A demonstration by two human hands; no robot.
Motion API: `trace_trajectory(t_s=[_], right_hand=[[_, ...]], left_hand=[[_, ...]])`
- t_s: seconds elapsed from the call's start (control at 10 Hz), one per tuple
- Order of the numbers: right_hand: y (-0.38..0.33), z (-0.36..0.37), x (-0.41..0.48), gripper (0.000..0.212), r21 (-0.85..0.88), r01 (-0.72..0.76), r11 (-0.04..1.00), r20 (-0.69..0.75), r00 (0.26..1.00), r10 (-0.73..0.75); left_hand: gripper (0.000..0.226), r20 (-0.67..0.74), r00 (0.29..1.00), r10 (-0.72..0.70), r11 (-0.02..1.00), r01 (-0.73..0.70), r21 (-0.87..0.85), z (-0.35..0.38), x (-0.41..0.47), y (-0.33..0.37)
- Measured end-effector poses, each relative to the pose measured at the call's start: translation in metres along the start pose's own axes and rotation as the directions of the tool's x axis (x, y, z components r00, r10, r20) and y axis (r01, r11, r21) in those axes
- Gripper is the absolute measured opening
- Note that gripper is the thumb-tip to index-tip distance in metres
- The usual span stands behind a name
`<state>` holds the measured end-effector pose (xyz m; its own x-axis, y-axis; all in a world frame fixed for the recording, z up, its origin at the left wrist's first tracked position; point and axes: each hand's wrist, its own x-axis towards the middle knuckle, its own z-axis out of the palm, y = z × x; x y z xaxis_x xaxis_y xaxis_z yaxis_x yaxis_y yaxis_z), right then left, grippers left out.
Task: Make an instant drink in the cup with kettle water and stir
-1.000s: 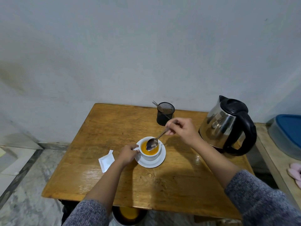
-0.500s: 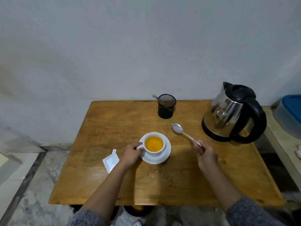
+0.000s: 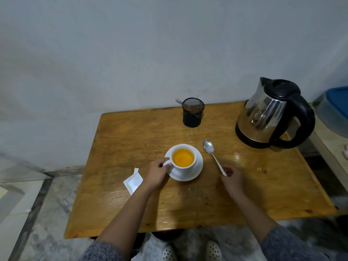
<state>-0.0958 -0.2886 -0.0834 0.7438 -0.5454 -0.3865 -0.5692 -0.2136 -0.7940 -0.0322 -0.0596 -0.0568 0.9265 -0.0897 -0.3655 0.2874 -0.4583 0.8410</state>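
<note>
A white cup (image 3: 194,160) full of orange drink stands on a white saucer (image 3: 195,172) in the middle of the wooden table (image 3: 131,140). My left hand (image 3: 156,173) pinches the cup's handle. A metal spoon (image 3: 213,155) lies flat on the table just right of the saucer, bowl pointing away. My right hand (image 3: 232,178) rests on the table with its fingertips on the end of the spoon's handle. A steel kettle (image 3: 267,113) with a black handle stands at the back right.
A black mesh holder (image 3: 193,113) with utensils stands at the table's back edge. A torn white sachet (image 3: 132,181) lies left of my left hand. A blue-lidded bin (image 3: 335,110) sits on a bench at far right. The wall is close behind.
My right hand lifted the spoon out of the cup, carried it right and laid it on the table beside the saucer. My left hand stayed on the cup handle.
</note>
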Motion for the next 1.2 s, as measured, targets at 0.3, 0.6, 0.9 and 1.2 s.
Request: trace_trajectory(t_s=[0.3, 0.6, 0.9, 1.2], right_hand=[[0.006, 0.002, -0.007, 0.041, -0.283, 0.308, 0.909, 0.096, 0.952, -0.292], [0.019, 0.002, 0.000, 0.038, -0.456, 0.377, 0.806, 0.172, 0.926, -0.336], [0.041, -0.020, 0.006, 0.052, -0.739, 0.276, 0.614, 0.105, 0.948, -0.299], [0.044, -0.017, 0.007, 0.058, -0.808, 0.242, 0.536, 0.191, 0.970, -0.149]], left_hand=[[0.033, -0.091, 0.996, -0.012, 1.000, 0.013, 0.012, 0.013, -0.004, -0.009], [0.041, -0.308, 0.945, 0.110, 0.973, -0.040, 0.226, 0.021, -0.038, -0.053], [0.066, -0.109, 0.964, 0.244, 0.744, -0.114, 0.658, 0.025, -0.039, -0.087], [0.066, -0.050, 0.984, 0.171, 0.698, -0.085, 0.711, 0.025, -0.044, -0.082]])
